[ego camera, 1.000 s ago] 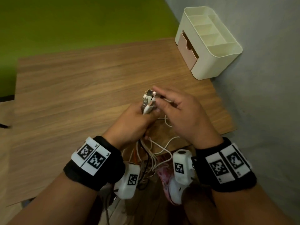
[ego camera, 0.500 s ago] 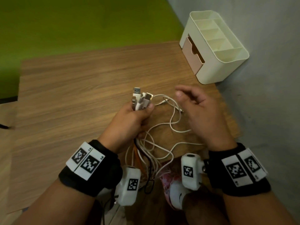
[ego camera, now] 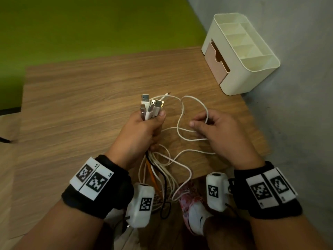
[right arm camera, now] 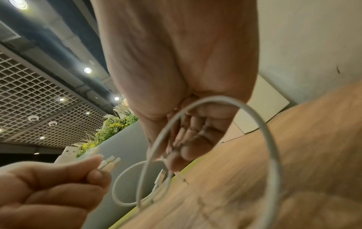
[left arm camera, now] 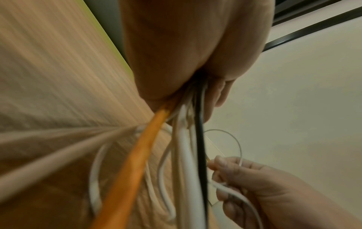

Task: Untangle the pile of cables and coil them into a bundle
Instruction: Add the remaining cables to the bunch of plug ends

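Note:
My left hand (ego camera: 144, 127) grips a bunch of cable ends, and several USB plugs (ego camera: 151, 107) stick up out of the fist. White, orange (left arm camera: 135, 162) and black (left arm camera: 200, 148) cables hang down from that fist past the table's front edge. To its right, my right hand (ego camera: 214, 129) pinches a loose loop of white cable (ego camera: 182, 120) that lies on the wooden table (ego camera: 81, 105). The right wrist view shows that white cable (right arm camera: 262, 124) arching under my curled fingers (right arm camera: 188, 147). One small plug tip (ego camera: 166, 95) lies on the table behind the plugs.
A cream desk organiser (ego camera: 241, 53) with a pink drawer stands at the table's back right corner, against a grey wall. Below the table's front edge a white and pink shoe (ego camera: 194, 212) shows. Green floor lies beyond the table.
My right hand left the plugs held in the left fist, moved right and down, and took hold of the white cable loop. The left fist kept its grip on the plugs.

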The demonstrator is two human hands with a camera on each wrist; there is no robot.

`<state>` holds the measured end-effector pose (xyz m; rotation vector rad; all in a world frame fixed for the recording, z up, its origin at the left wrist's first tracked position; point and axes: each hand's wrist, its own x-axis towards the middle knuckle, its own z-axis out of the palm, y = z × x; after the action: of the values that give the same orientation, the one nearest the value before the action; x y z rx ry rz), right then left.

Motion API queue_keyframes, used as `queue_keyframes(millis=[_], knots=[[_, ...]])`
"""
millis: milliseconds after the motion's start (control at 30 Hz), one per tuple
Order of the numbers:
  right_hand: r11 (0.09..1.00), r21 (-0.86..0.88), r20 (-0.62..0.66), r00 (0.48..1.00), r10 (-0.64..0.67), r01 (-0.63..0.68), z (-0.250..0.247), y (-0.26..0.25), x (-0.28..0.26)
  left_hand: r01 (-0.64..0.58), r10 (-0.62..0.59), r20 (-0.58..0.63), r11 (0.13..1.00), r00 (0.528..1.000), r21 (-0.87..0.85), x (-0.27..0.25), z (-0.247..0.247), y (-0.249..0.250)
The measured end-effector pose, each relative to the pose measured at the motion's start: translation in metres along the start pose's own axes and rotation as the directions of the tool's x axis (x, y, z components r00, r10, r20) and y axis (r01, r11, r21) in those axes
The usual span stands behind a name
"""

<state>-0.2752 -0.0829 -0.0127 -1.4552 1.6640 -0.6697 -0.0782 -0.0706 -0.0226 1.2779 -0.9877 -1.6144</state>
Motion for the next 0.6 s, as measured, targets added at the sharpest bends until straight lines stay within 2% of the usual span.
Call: queue_keyframes(millis=[67, 133, 233, 333, 400, 467, 533, 600], knots=[[0.988, -0.154, 0.032, 0.999, 0.03, -0.025, -0.003, 0.004, 0.001, 0.014, -0.014, -0.003, 1.0, 1.0, -0.01, 0.0, 0.0, 0.001], [0.969, -0.235, 0.024, 0.996, 0.081, -0.073, -0.008, 0.007, 0.004, 0.012, -0.012, 0.001, 1.0, 1.0, -0.015, 0.0, -0.001, 0.001], [0.951, -0.28, -0.065, 0.991, 0.114, -0.128, -0.016, 0.008, 0.005, 0.008, -0.008, -0.005, 1.0, 1.0, 0.007, 0.002, -0.004, -0.001], [0.911, -0.397, -0.184, 0.982, 0.039, -0.111, -0.018, 0.011, 0.004, 0.0, 0.0, -0.013, 1.0, 1.0, 0.006, 0.003, -0.004, -0.001], [0.882, -0.471, -0.266, 0.958, -0.11, -0.029, -0.016, 0.012, 0.002, -0.006, 0.006, -0.01, 1.0, 1.0, 0.008, 0.003, -0.003, -0.001], [0.863, -0.491, -0.31, 0.903, -0.298, 0.117, -0.013, 0.009, 0.001, -0.006, 0.006, -0.008, 1.0, 1.0, 0.013, 0.003, -0.003, -0.001], [0.836, -0.46, -0.278, 0.845, -0.457, 0.301, -0.008, 0.002, 0.0, -0.01, 0.01, -0.006, 1.0, 1.0, 0.015, 0.002, -0.003, 0.0], [0.816, -0.374, -0.187, 0.826, -0.531, 0.44, 0.002, -0.003, -0.003, -0.013, 0.013, -0.004, 1.0, 1.0, 0.015, 0.002, -0.002, 0.001]])
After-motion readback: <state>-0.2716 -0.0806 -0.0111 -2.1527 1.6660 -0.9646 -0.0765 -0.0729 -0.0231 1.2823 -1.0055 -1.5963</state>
